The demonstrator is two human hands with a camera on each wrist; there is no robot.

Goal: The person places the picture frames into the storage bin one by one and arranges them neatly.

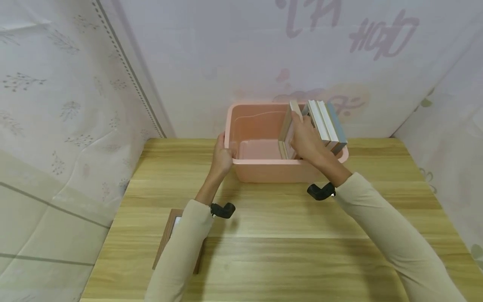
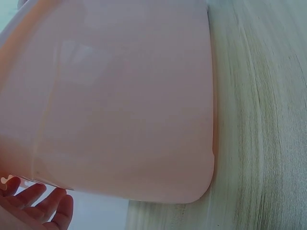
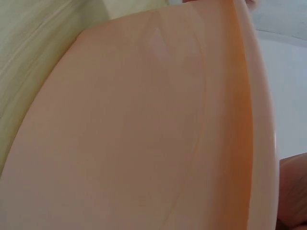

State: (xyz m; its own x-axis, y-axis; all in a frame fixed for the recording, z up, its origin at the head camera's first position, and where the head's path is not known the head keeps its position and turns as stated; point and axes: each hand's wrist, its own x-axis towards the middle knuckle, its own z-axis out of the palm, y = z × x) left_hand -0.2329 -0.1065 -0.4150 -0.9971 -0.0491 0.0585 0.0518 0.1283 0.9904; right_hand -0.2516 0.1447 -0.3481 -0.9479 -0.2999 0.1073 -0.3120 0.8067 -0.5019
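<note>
A pink plastic tub [image 1: 271, 172] stands at the back of the wooden table. My left hand [image 1: 222, 157] grips its left rim, thumb on the near corner; in the left wrist view, that hand's fingers [image 2: 60, 211] curl beside the tub wall. Inside the tub, my right hand [image 1: 306, 138] holds a slim, light-edged picture frame [image 1: 286, 126] upright, index finger along its top edge; its other fingers are partly hidden. To the right, several flat pieces with white edges [image 1: 323, 119] and a blue-grey one [image 1: 336, 123] lean in a row; whether they are frames or books I cannot tell.
A brown wooden picture frame [image 1: 166, 239] lies on the table [image 1: 302, 260], partly under my left forearm. Behind the tub hangs a pale printed cloth [image 1: 211, 63], with more cloth at both sides. A dark wrist mount [image 1: 320, 191] sits by my right cuff.
</note>
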